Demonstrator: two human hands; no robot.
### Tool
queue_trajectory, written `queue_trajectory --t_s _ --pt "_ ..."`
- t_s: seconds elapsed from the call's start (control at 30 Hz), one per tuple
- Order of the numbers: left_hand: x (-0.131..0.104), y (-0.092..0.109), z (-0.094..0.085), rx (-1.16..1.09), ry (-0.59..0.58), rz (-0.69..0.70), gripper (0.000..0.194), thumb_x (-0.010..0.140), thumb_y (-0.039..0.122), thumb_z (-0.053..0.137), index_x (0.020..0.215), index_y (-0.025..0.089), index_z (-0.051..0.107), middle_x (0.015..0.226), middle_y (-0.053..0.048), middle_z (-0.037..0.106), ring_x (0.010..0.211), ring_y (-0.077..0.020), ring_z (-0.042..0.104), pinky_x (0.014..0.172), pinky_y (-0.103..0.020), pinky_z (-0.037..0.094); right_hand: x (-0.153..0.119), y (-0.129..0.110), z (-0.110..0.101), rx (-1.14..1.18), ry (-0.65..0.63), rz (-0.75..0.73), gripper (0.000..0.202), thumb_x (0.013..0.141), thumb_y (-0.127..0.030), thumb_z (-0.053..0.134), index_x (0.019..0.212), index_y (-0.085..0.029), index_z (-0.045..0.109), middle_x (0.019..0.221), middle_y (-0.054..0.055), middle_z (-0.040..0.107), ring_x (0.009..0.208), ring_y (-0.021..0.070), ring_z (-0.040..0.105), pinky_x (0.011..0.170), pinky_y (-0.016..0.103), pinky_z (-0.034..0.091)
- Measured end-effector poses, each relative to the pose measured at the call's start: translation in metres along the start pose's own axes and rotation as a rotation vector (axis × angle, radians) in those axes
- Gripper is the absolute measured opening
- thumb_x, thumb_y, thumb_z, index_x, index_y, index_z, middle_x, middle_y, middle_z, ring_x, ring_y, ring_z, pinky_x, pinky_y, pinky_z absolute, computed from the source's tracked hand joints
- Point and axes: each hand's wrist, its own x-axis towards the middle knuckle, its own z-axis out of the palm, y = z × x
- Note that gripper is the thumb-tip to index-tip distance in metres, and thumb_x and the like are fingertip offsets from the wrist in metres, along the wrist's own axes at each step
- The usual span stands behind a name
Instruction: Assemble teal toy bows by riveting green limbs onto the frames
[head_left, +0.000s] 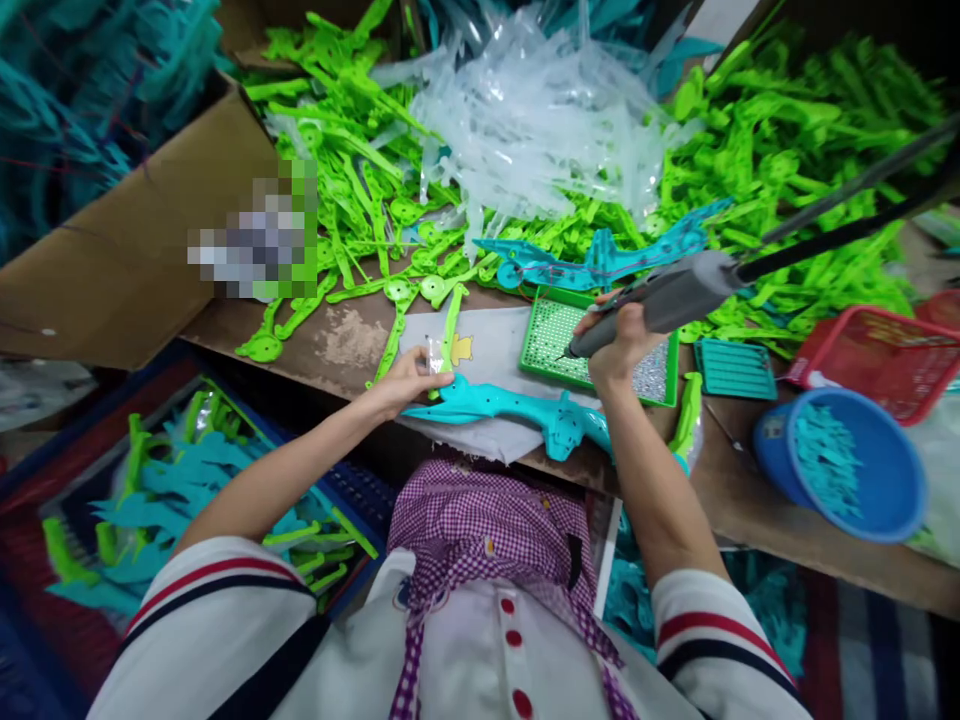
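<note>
A long teal plastic part point(510, 405) lies across the front edge of the workbench, on a pale cloth point(487, 335). My left hand point(409, 383) has its fingers closed at the left end of this part, where a green piece point(450, 330) with a clear film-like bit also meets it. In my right hand point(621, 345) is a grey electric screwdriver point(664, 300), its tip pointing left over a green perforated tray point(547, 340) that holds small silvery screws. Just behind the tray lies a second teal part point(600, 262) with a thin red wire.
Green parts point(780, 190) and clear plastic strips point(540, 120) are heaped at the back. A blue bucket point(892, 480) of teal pieces and a red basket point(862, 350) stand right. Left are a cardboard box point(127, 250) and a crate of finished-looking teal and green parts point(172, 480).
</note>
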Motion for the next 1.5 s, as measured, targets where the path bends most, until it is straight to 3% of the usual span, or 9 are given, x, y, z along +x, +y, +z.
queue_trajectory --t_s 0.17,0.43,0.63,0.73,0.8,1.0,1.17,1.3,1.5 --pt "0.001 0.001 0.0 0.008 -0.012 -0.005 0.059 0.065 0.028 0.091 0.097 0.023 0.041 0.066 0.004 0.067 0.05 -0.0124 0.063 0.046 -0.021 0.049 -0.001 0.008 -0.007 -0.011 0.012 0.019 0.043 0.072 -0.071 0.066 0.072 -0.028 0.057 0.063 -0.004 0.061 0.037 0.0118 0.048 0.035 0.032 0.037" --pt "0.002 -0.001 0.0 0.016 -0.015 0.011 0.059 0.063 0.031 0.092 0.094 0.024 0.041 0.064 0.004 0.066 0.047 -0.0128 0.061 0.044 -0.021 0.048 0.002 0.012 -0.007 0.008 -0.023 0.016 0.046 0.074 -0.069 0.064 0.072 -0.023 0.057 0.059 -0.005 0.054 0.037 0.0116 0.051 0.036 0.028 0.036" --pt "0.002 -0.001 0.001 -0.007 -0.018 0.011 0.058 0.062 0.031 0.093 0.093 0.023 0.043 0.063 0.004 0.066 0.05 -0.0132 0.063 0.046 -0.021 0.047 0.007 -0.031 -0.011 0.132 0.0 -0.06 0.05 0.078 -0.076 0.057 0.077 -0.026 0.061 0.051 -0.006 0.048 0.036 0.0129 0.048 0.033 0.027 0.032" --pt "0.002 -0.001 0.002 -0.016 -0.012 0.005 0.058 0.062 0.03 0.093 0.091 0.023 0.043 0.064 0.003 0.067 0.05 -0.013 0.063 0.046 -0.021 0.046 -0.011 -0.056 0.007 0.244 -0.094 -0.117 0.057 0.08 -0.08 0.048 0.076 -0.026 0.065 0.051 -0.004 0.048 0.036 0.0129 0.051 0.031 0.025 0.033" --pt "0.002 -0.001 0.003 -0.015 -0.005 0.003 0.06 0.06 0.03 0.094 0.091 0.023 0.043 0.064 0.004 0.067 0.049 -0.0126 0.062 0.046 -0.021 0.045 -0.032 -0.064 0.028 0.307 -0.206 -0.112 0.055 0.078 -0.08 0.053 0.079 -0.027 0.067 0.053 -0.004 0.051 0.037 0.0129 0.052 0.032 0.026 0.036" --pt "-0.001 0.001 0.005 -0.012 -0.003 0.037 0.064 0.054 0.03 0.096 0.091 0.022 0.044 0.055 0.01 0.059 0.041 -0.0085 0.052 0.042 -0.018 0.033 -0.075 -0.055 0.086 0.311 -0.509 0.19 0.066 0.067 -0.086 0.056 0.083 -0.023 0.067 0.056 -0.002 0.057 0.041 0.0144 0.055 0.038 0.03 0.047" --pt "-0.003 0.003 0.007 -0.026 -0.001 0.042 0.065 0.053 0.025 0.097 0.09 0.022 0.044 0.052 0.01 0.056 0.04 -0.0073 0.049 0.041 -0.017 0.029 -0.081 -0.048 0.095 0.306 -0.471 0.206 0.061 0.065 -0.083 0.06 0.074 -0.023 0.061 0.049 -0.003 0.055 0.039 0.014 0.055 0.037 0.027 0.045" --pt "0.0 0.0 0.005 -0.03 -0.016 0.049 0.06 0.057 0.024 0.093 0.093 0.021 0.045 0.056 0.009 0.061 0.041 -0.0077 0.05 0.043 -0.018 0.032 -0.083 -0.046 0.097 0.261 -0.458 0.232 0.063 0.061 -0.086 0.061 0.072 -0.023 0.061 0.056 -0.001 0.058 0.04 0.0133 0.056 0.038 0.028 0.046" --pt "0.005 -0.005 0.002 -0.046 -0.044 0.068 0.058 0.059 0.026 0.091 0.094 0.021 0.044 0.056 0.008 0.063 0.04 -0.0078 0.051 0.044 -0.019 0.031 -0.084 -0.045 0.096 0.253 -0.481 0.231 0.074 0.061 -0.086 0.061 0.098 -0.023 0.07 0.061 -0.001 0.059 0.04 0.0133 0.054 0.039 0.03 0.047"
